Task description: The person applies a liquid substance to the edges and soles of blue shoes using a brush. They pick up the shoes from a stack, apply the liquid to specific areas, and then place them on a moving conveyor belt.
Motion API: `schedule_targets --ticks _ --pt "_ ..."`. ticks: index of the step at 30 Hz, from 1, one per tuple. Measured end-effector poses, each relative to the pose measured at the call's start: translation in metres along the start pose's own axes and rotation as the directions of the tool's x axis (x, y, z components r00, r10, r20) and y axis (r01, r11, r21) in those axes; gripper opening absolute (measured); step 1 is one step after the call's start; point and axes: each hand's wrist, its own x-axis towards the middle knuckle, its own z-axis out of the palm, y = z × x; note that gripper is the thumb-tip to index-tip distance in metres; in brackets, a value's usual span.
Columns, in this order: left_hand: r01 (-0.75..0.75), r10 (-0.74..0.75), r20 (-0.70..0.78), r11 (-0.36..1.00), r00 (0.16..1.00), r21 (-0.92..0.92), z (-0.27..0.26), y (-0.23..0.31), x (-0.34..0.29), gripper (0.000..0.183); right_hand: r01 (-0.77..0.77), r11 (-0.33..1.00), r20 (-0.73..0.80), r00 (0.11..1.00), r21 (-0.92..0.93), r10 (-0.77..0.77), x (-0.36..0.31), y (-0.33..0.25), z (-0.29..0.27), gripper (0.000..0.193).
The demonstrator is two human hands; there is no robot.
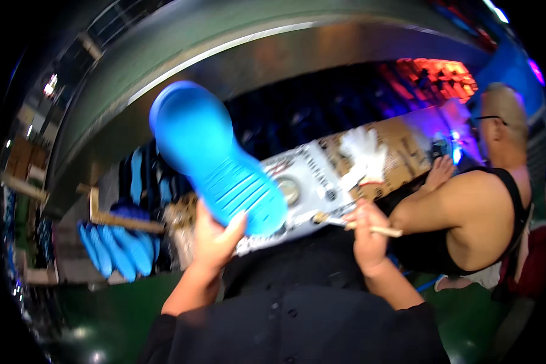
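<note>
A bright blue shoe sole (224,164) is tilted up in front of me, its grooved end toward me. My left hand (215,236) is closed on that grooved end, thumb across the near edge. In my right hand (367,233) is a small brush (379,230) with a pale wooden handle, its bristles pointing left toward the bench. Just beyond the brush, a round dish (287,190) sits on a printed white sheet (312,167). Part of that dish is hidden behind the sole.
Several blue soles (118,252) lie at the left beside a wooden frame (124,221). A white glove (364,151) rests on brown cardboard (400,145). Dark rows of items run behind, with an orange-red glow at the far right. Another person (467,212) sits close on my right.
</note>
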Motion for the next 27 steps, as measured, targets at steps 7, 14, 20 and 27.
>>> schedule_targets --ticks 7,14,20,27 --pt "0.463 -0.334 0.755 0.885 0.564 0.046 0.039 0.069 0.039 0.080 -0.109 0.994 -0.026 0.994 0.007 0.109 -0.008 0.019 -0.029 0.026" --pt "0.628 -0.161 0.703 0.615 0.692 -0.477 0.287 0.138 0.210 0.058 -0.229 0.972 -0.111 0.966 0.042 0.233 -0.022 0.036 -0.055 0.029" --pt "0.171 0.152 0.463 0.794 0.873 -0.583 0.316 0.146 0.164 0.082 -0.371 0.927 -0.149 0.915 0.061 0.376 -0.032 0.049 -0.067 0.029" --pt "0.137 -0.117 0.326 0.990 0.938 -0.041 0.074 0.013 0.086 0.043 -0.334 0.936 -0.013 0.941 0.108 0.337 -0.020 0.057 -0.033 0.031"
